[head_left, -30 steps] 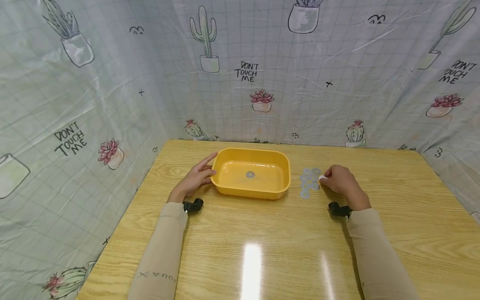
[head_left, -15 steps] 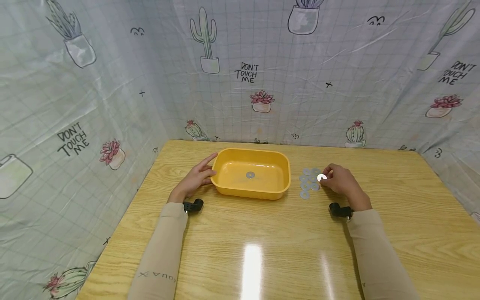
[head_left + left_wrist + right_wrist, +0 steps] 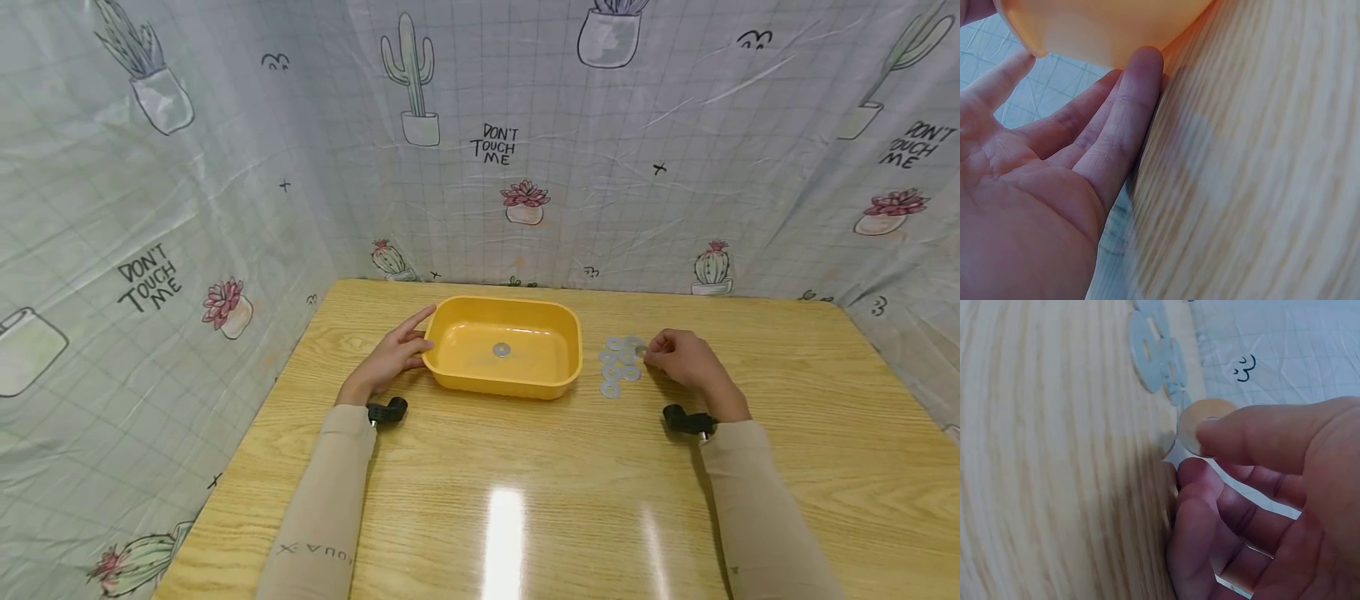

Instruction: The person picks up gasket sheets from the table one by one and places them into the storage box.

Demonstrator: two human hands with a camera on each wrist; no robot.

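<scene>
While my right hand [image 3: 678,360] pinches one washer [image 3: 1200,428] at its edge, thumb and forefinger closed on it, just off the worktop [image 3: 525,500], the loose washers [image 3: 618,365] lie just beyond my fingertips. Thin, stiff, light, probably slick: tip it up and take it by the rim. Left hand [image 3: 390,358] lies flat, fingers straight against the yellow tray [image 3: 573,367] wall.
</scene>
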